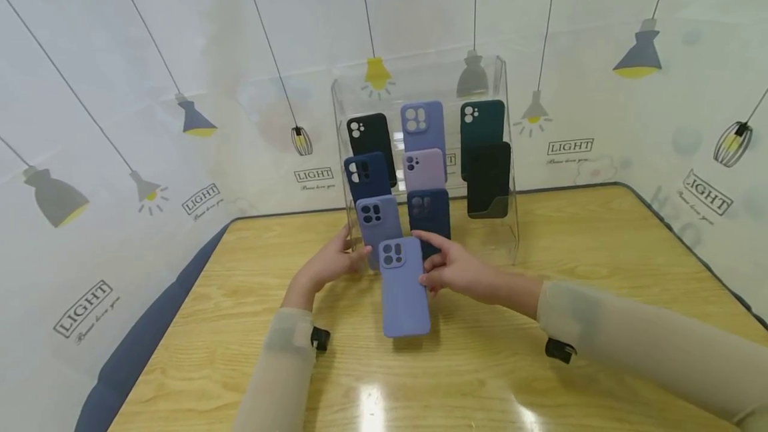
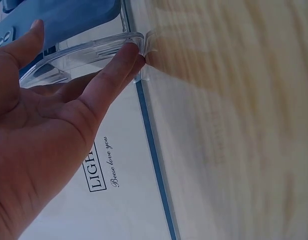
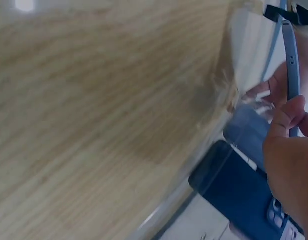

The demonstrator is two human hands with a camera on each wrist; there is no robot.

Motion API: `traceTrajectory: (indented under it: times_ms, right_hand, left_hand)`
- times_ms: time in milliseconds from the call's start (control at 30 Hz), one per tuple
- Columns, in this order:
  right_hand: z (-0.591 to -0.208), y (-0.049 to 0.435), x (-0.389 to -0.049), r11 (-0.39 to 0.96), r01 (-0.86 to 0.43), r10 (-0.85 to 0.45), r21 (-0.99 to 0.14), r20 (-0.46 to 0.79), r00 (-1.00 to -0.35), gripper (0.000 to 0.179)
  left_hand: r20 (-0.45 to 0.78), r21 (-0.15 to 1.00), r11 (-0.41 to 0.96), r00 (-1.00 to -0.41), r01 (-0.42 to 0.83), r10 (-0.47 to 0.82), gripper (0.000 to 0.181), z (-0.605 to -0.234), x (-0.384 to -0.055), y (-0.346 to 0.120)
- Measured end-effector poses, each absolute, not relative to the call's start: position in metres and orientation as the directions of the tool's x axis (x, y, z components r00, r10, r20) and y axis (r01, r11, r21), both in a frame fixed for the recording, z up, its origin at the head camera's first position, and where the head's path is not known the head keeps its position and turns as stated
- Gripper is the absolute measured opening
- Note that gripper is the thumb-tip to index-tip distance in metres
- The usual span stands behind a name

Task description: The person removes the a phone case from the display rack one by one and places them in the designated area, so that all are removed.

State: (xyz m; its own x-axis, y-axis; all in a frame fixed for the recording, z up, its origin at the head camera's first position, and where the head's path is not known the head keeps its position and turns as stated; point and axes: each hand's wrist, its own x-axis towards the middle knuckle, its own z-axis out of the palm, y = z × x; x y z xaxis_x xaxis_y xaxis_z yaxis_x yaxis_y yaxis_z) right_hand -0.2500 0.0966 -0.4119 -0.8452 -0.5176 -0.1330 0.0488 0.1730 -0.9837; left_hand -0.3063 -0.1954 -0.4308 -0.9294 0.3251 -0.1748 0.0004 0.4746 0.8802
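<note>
A lavender phone case (image 1: 405, 299) with a square camera cutout hangs tilted in front of a clear acrylic display stand (image 1: 420, 72). My right hand (image 1: 453, 271) pinches it by its right edge; the right wrist view shows the phone case (image 3: 291, 65) edge-on, thumb against it. My left hand (image 1: 329, 263) rests against the stand's lower left side. In the left wrist view its fairly straight fingers (image 2: 106, 82) touch the clear rim, and the thumb is up near another lavender case. That lower-left lavender case (image 1: 384, 222) sits in the stand, partly covered by the held one.
More cases stand in tiers: black (image 1: 369, 135), lavender (image 1: 429, 125), dark green (image 1: 483, 129), blue (image 1: 366, 179), pink (image 1: 424, 169), black (image 1: 489, 179) and navy (image 1: 429, 215). Beneath is a wooden table (image 1: 240, 325); lamp-printed covering (image 1: 180, 19) hangs behind.
</note>
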Motion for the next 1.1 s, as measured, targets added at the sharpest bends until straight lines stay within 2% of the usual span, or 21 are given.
traceTrajectory:
  times_ms: [300,633,1100]
  right_hand:
    - [-0.431,0.070,-0.242,0.170,0.175,-0.510,-0.970,-0.239,-0.826,0.093]
    - [-0.438,0.048,-0.236,0.192,0.215,-0.484,-0.957,-0.283,-0.828,0.091]
    - [-0.447,0.044,-0.239,0.179,0.240,-0.468,-0.954,-0.297,-0.832,0.091]
  left_hand:
    - [-0.175,0.886,0.465,-0.926,0.001,0.334,0.092,-0.433,-0.308,-0.197]
    - [-0.168,0.884,0.467,-0.929,0.007,0.331,0.092,-0.434,-0.307,-0.197]
    - [-0.184,0.883,0.468,-0.928,-0.011,0.325,0.090,-0.433,-0.307,-0.195]
